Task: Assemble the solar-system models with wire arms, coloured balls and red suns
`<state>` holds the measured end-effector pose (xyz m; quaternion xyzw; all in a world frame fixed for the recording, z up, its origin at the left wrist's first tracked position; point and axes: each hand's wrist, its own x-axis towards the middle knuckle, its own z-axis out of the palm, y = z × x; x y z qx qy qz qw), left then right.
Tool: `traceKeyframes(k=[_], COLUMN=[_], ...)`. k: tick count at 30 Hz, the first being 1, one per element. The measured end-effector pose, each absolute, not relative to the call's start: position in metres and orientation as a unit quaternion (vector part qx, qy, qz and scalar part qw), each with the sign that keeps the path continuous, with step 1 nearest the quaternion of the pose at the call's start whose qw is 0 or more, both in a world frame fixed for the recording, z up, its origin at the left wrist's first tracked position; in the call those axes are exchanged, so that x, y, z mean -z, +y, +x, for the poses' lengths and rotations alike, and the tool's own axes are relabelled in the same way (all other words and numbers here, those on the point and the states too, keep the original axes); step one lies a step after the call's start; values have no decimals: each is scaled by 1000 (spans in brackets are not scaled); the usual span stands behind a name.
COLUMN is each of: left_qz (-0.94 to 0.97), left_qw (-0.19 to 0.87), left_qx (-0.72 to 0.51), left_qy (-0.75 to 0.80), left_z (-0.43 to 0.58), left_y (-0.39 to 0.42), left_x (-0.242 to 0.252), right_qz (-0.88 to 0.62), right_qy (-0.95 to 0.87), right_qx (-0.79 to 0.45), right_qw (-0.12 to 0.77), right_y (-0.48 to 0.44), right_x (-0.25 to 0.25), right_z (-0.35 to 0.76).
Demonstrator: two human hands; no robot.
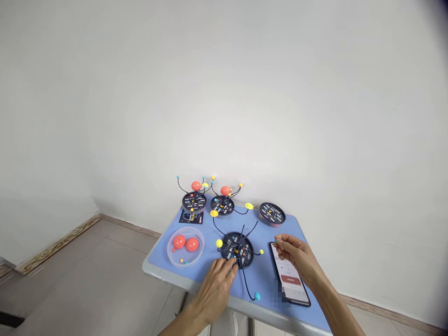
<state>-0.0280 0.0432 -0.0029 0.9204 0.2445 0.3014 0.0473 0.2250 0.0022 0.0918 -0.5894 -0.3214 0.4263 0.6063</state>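
In the head view, a solar system model with a round black base (245,254) stands near the table's front. Thin curved black arms rise from it, some tipped with yellow balls (219,243) and one with a teal ball (257,296); other arm ends are bare. My left hand (216,285) lies at the base's near left side, fingers stretched forward and fingertips touching its rim. Over the phone (289,275), my right hand (292,251) is closed in a pinch on a small teal bead (276,241), mostly covered by the fingertips.
A clear round tray (171,259) at left holds red balls (192,244) and small beads. Behind stand two models with red centre balls (196,185) and a bare-topped round base (272,213). A dark card (189,218) lies under the left model. The wall (224,116) borders the blue table (161,254).
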Motion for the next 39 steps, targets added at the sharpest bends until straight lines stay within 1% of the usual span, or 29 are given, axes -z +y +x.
traceKeyframes(k=[4,12,21,25,30,35,39], left_qz=[931,937,932,933,927,920,905], left_qw=[42,57,75,77,111,142,167], left_qx=[-259,-231,-258,-260,-274,-284,-293], left_qy=[253,255,242,236,229,228,260], left_z=[-22,-34,-48,-55,-66,-76,-82], left_y=[49,55,61,61,63,69,72], left_x=[8,-2,-3,-4,-8,-2,9], right_qz=[-592,-604,-615,-623,-621,-605,-609], right_qy=[-319,-308,-285,-285,-284,-274,-256], right_qx=[-422,-422,-439,-439,-445,-460,-456], right_qw=[608,602,590,580,579,589,596], right_y=[-3,-19,-27,-29,-31,-37,-41], right_x=[-88,-83,-76,-63,-48,-63,-70], right_z=[225,226,223,228,234,223,216])
